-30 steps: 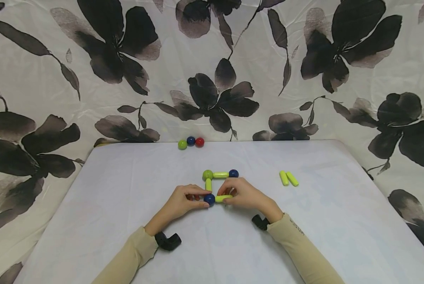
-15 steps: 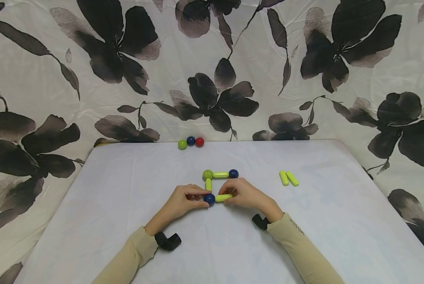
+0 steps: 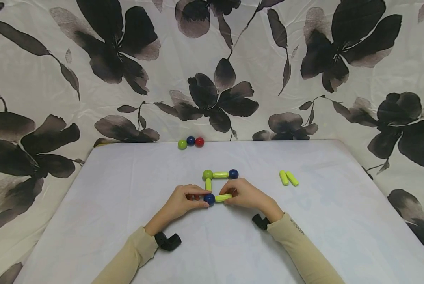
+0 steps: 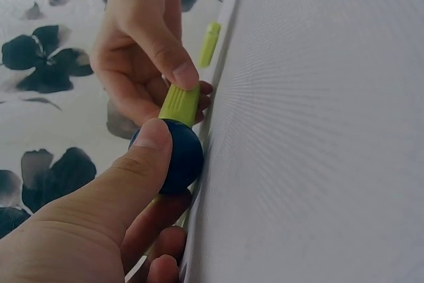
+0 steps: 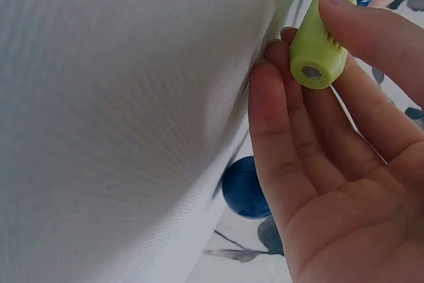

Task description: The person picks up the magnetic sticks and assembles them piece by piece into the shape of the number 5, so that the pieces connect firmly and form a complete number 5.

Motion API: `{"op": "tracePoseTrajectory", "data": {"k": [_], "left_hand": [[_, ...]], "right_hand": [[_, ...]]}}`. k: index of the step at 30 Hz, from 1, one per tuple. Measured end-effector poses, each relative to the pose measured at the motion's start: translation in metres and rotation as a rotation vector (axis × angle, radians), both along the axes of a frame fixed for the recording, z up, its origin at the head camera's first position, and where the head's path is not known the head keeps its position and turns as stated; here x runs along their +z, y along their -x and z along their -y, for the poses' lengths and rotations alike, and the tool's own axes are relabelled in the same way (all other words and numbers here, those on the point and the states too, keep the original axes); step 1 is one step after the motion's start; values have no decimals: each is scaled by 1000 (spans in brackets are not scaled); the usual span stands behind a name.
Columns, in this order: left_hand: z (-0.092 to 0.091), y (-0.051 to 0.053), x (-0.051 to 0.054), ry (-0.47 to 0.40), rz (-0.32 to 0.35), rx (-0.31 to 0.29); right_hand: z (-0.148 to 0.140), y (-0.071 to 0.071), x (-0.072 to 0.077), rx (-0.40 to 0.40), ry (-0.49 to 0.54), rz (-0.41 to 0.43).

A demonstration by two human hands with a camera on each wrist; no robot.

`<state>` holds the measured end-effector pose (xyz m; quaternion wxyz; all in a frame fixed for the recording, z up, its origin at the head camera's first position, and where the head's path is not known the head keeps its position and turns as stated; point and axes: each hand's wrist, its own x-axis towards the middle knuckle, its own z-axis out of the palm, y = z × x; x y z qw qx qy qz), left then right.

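My left hand (image 3: 184, 198) pinches the near blue ball (image 3: 209, 199) between thumb and fingers. Against that ball's right side lies a yellow-green magnetic rod (image 3: 223, 198), which my right hand (image 3: 245, 194) holds by thumb and fingers. In the right wrist view, the free end of the rod (image 5: 318, 57) shows a round metal tip. A second rod (image 3: 208, 185) runs from the near blue ball back to a green ball (image 3: 207, 174). From there a third rod (image 3: 220, 174) leads right to another blue ball (image 3: 233, 173), just beyond my right hand.
Two loose yellow-green rods (image 3: 288, 178) lie side by side at the right. At the table's back edge stand a green ball (image 3: 182, 144), a blue ball (image 3: 191, 141) and a red ball (image 3: 199, 142). Behind the white table (image 3: 109, 205) hangs a flowered cloth (image 3: 268, 79).
My right fingertips have shifted very slightly to the right along the rod. The left hand, the balls and the other rods stay in place.
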<state>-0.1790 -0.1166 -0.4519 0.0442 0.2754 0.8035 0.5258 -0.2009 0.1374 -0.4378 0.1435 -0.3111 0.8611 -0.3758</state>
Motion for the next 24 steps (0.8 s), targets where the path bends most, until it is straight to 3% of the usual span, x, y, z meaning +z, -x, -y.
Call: {"op": "tracePoseTrajectory", "data": {"k": [24], "left_hand": [[-1, -1, 0, 12, 11, 10]], "right_hand": [[0, -1, 4, 4, 6, -7]]}}
